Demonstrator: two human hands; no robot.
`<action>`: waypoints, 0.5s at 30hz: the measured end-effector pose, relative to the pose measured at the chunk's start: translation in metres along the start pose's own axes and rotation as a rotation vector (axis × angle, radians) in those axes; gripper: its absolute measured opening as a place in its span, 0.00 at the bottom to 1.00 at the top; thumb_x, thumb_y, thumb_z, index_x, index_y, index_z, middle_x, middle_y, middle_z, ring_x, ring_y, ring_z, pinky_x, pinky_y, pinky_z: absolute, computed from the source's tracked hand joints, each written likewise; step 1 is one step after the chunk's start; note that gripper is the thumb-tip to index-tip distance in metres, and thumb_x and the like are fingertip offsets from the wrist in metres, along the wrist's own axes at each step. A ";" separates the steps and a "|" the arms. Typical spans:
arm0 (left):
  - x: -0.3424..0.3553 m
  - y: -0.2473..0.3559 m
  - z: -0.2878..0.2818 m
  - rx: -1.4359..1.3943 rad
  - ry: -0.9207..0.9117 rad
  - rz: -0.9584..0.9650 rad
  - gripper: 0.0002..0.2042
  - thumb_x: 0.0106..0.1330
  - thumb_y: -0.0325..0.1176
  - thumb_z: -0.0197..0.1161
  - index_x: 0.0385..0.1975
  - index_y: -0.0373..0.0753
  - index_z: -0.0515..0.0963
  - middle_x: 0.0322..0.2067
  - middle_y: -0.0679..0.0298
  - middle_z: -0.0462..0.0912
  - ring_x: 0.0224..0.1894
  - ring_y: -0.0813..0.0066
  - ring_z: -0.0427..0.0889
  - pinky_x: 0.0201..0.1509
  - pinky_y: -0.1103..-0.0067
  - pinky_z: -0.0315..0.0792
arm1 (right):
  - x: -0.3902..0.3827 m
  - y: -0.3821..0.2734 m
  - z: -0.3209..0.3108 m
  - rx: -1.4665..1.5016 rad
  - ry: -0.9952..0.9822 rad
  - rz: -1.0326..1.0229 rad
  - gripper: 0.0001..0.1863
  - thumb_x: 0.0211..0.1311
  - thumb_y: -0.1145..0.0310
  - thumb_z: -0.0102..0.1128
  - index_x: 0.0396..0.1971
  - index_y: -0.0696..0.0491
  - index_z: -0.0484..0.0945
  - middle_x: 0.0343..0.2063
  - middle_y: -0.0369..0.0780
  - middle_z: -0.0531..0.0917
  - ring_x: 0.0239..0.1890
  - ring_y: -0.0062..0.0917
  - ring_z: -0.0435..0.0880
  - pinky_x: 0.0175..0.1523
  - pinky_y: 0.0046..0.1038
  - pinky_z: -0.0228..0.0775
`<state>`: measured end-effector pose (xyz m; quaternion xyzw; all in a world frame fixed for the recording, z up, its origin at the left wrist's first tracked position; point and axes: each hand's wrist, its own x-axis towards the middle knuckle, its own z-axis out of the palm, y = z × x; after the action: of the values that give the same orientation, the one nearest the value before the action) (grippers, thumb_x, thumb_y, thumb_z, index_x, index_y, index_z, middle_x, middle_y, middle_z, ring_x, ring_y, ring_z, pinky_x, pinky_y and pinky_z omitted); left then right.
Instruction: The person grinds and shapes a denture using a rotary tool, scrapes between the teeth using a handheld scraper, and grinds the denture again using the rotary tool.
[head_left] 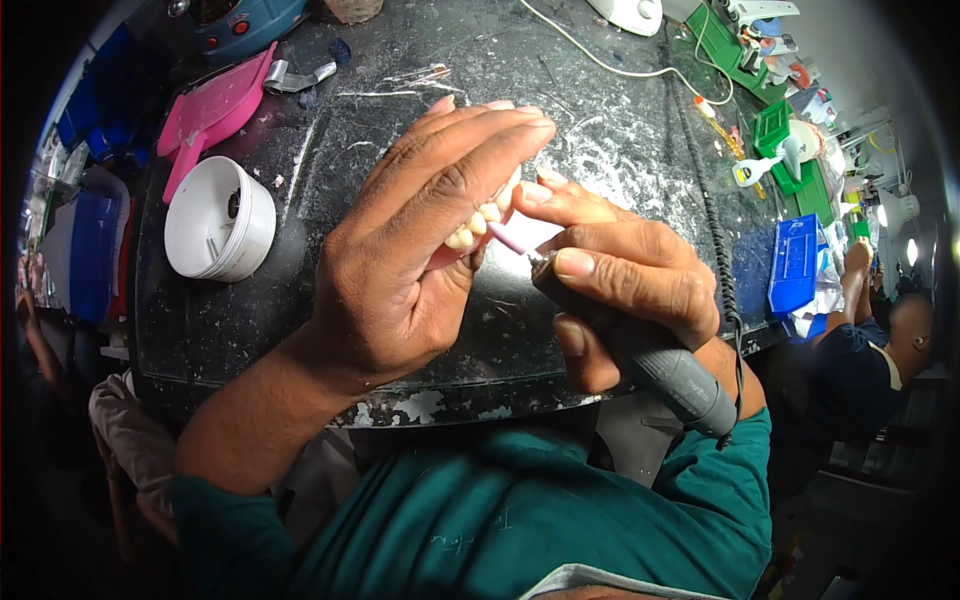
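Tooth row (478, 222) sits in the left hand (395, 225), part-closed around it, above the table (385, 135). Pink tip (507, 238) right at the teeth; can't confirm contact. Right hand (640, 265) wrapped firmly on the dark handpiece (665, 370). Advice: brace right fingertips, light pressure, short strokes, left fingers clear. Keep the coiled cord (722, 255) slack.

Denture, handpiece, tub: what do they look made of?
Denture: probably acrylic, teeth glossy cream with pink beneath, though ceramic teeth are possible. Handpiece: dark, satin casing, plastic or coated metal; the look leaves it open. Tub: likely moulded plastic, smooth opaque white with an even rim.
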<state>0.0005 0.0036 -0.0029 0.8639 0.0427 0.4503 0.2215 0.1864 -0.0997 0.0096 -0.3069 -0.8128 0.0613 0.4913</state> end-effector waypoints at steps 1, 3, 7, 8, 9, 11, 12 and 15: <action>0.000 0.000 0.000 0.000 -0.001 -0.005 0.19 0.69 0.32 0.54 0.56 0.27 0.72 0.53 0.46 0.77 0.60 0.53 0.74 0.67 0.58 0.60 | 0.000 0.000 0.000 -0.011 -0.008 0.002 0.16 0.62 0.69 0.62 0.46 0.58 0.71 0.38 0.51 0.79 0.51 0.50 0.81 0.60 0.53 0.68; 0.001 0.000 0.001 -0.003 0.000 -0.003 0.19 0.69 0.32 0.53 0.56 0.27 0.72 0.53 0.47 0.77 0.60 0.53 0.74 0.67 0.58 0.60 | 0.000 -0.001 -0.002 -0.005 -0.009 0.007 0.16 0.62 0.69 0.62 0.46 0.58 0.71 0.38 0.51 0.79 0.51 0.50 0.81 0.60 0.54 0.68; 0.000 0.002 0.000 0.007 0.009 0.002 0.19 0.70 0.33 0.54 0.56 0.27 0.72 0.54 0.47 0.77 0.60 0.53 0.74 0.67 0.58 0.60 | 0.000 -0.002 0.000 0.011 0.007 0.014 0.16 0.62 0.69 0.62 0.46 0.58 0.71 0.38 0.51 0.79 0.51 0.49 0.81 0.60 0.55 0.68; 0.000 0.001 0.000 0.005 0.009 0.001 0.19 0.70 0.33 0.54 0.56 0.27 0.72 0.54 0.47 0.77 0.60 0.53 0.74 0.67 0.58 0.60 | 0.000 -0.002 -0.001 0.010 0.006 0.016 0.16 0.62 0.69 0.62 0.46 0.58 0.71 0.38 0.51 0.79 0.51 0.49 0.81 0.60 0.55 0.68; 0.000 0.000 0.001 0.001 0.004 -0.004 0.19 0.70 0.33 0.53 0.56 0.27 0.72 0.54 0.47 0.77 0.60 0.53 0.74 0.67 0.58 0.60 | 0.001 -0.001 -0.001 0.004 -0.007 0.018 0.16 0.62 0.69 0.62 0.46 0.58 0.71 0.38 0.51 0.79 0.51 0.49 0.81 0.61 0.56 0.67; 0.001 0.002 0.000 -0.001 0.001 -0.006 0.19 0.70 0.33 0.53 0.56 0.27 0.72 0.54 0.47 0.77 0.60 0.53 0.74 0.68 0.58 0.60 | 0.002 -0.002 -0.003 -0.004 -0.020 0.016 0.16 0.62 0.69 0.62 0.47 0.57 0.71 0.38 0.51 0.79 0.51 0.49 0.81 0.61 0.56 0.67; 0.002 0.004 -0.001 -0.001 0.005 -0.005 0.19 0.70 0.33 0.53 0.56 0.27 0.72 0.54 0.47 0.77 0.60 0.53 0.74 0.67 0.58 0.60 | 0.003 -0.003 -0.004 -0.007 -0.026 0.013 0.16 0.62 0.68 0.62 0.47 0.57 0.70 0.38 0.50 0.79 0.51 0.49 0.81 0.61 0.57 0.66; 0.001 0.004 0.001 -0.007 0.001 -0.021 0.18 0.70 0.32 0.53 0.56 0.27 0.72 0.54 0.47 0.77 0.60 0.53 0.74 0.67 0.59 0.61 | -0.002 -0.001 0.000 0.022 0.006 0.016 0.17 0.63 0.65 0.62 0.47 0.57 0.70 0.39 0.50 0.79 0.51 0.50 0.81 0.61 0.58 0.65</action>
<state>0.0013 -0.0001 -0.0014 0.8625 0.0503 0.4485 0.2291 0.1866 -0.1011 0.0082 -0.3083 -0.8082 0.0733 0.4964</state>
